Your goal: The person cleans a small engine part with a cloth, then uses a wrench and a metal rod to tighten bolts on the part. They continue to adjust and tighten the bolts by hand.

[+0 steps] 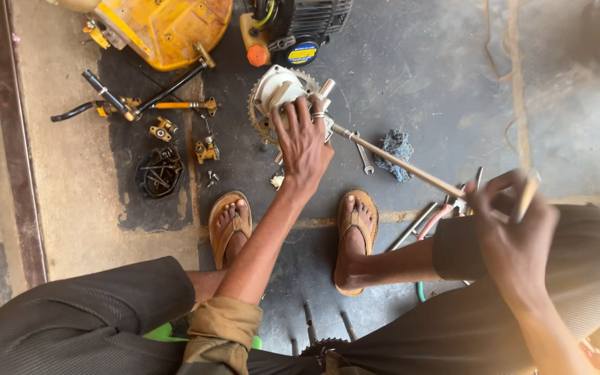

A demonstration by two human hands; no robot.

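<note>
Nearest to us, our right hand [512, 239] is blurred; its fingers are curled tight around the near end of one long metal rod [411, 168], which slants away to the gear housing [280, 94]. Our left hand [303, 142], one ring on a finger, presses down on that single pale round housing, fingers spread and clamped over its top; a toothed sprocket [255, 118] shows around its rim. The housing stands on the dark concrete floor [439, 76], just beyond our two sandalled feet. One spanner [364, 156] and one blue rag [396, 149] lie under the rod, near each other. By our right knee we see red-handled pliers [437, 219]. To the left lie one black-handled tube [140, 103], three small brass fittings and one black round part [159, 172]. At the top stand one yellow tank [164, 28] and one engine [300, 24] bearing a small round blue-and-yellow label and an orange cap.
</note>
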